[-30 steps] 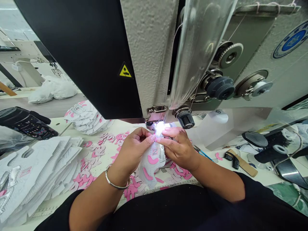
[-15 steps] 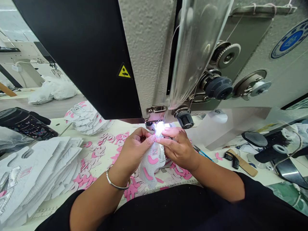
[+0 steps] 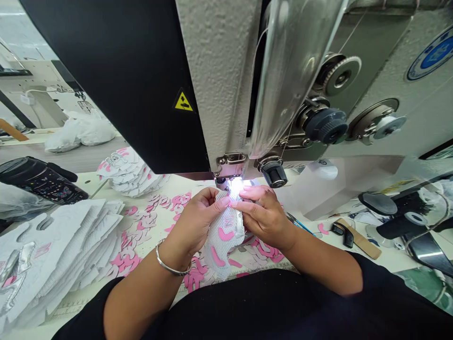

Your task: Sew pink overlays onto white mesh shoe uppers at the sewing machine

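A white mesh shoe-upper piece with pink curved patches and an N mark lies under the lit needle area of the sewing machine. Its lower end hangs towards my body. My left hand, with a silver bangle at the wrist, pinches the piece's left edge between thumb and fingers. On the other side my right hand grips the right edge close to the presser foot, index finger reaching across the mesh and the lower fingers curled beneath. The bright light washes out the stitching point.
Stacked white upper pieces stand at the left, with another pile behind. Pink cut-outs litter the tabletop. A black bottle lies far left. Right of my hands are blue pens, a tan strip and a black thread spool.
The camera view has shifted slightly, so the machine and table items sit a little differently. Both hands keep their hold on the mesh piece in almost the same spot.
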Demonstrator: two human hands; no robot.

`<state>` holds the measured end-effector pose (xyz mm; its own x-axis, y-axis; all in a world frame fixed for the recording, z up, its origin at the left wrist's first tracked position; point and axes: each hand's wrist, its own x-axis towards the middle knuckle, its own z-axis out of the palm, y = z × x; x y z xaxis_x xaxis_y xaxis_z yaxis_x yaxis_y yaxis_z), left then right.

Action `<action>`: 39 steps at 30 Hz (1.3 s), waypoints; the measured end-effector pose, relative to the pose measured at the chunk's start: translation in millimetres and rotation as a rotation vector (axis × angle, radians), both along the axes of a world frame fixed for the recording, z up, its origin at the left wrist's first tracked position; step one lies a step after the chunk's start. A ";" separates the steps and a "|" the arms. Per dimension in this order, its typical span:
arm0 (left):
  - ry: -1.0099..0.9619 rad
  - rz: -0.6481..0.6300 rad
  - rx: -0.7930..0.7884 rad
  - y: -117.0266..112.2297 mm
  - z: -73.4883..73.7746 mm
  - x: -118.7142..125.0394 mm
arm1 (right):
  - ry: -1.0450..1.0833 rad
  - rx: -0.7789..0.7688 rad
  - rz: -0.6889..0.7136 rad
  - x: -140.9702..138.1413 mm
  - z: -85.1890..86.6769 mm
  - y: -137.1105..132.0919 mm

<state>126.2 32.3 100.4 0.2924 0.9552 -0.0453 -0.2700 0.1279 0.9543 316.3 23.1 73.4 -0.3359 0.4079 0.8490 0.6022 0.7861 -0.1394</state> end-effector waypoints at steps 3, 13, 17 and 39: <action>0.021 -0.042 -0.039 -0.3 0.2 -1.1 | 0.006 0.003 -0.003 -0.1 -0.8 0.3; 0.054 -0.055 -0.044 -2.1 0.2 0.4 | 0.010 -0.022 -0.009 0.5 -2.3 -0.9; 0.093 -0.048 -0.024 -2.8 -1.1 1.5 | 0.018 -0.013 -0.006 1.8 -3.1 -1.9; -0.026 -0.047 -0.102 10.1 13.2 8.1 | 0.055 -0.050 -0.065 -0.3 -3.8 2.4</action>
<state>134.3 42.4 113.6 0.3393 0.9312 -0.1334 -0.2862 0.2373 0.9283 316.0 25.4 69.6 -0.2606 0.4699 0.8434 0.6422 0.7367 -0.2120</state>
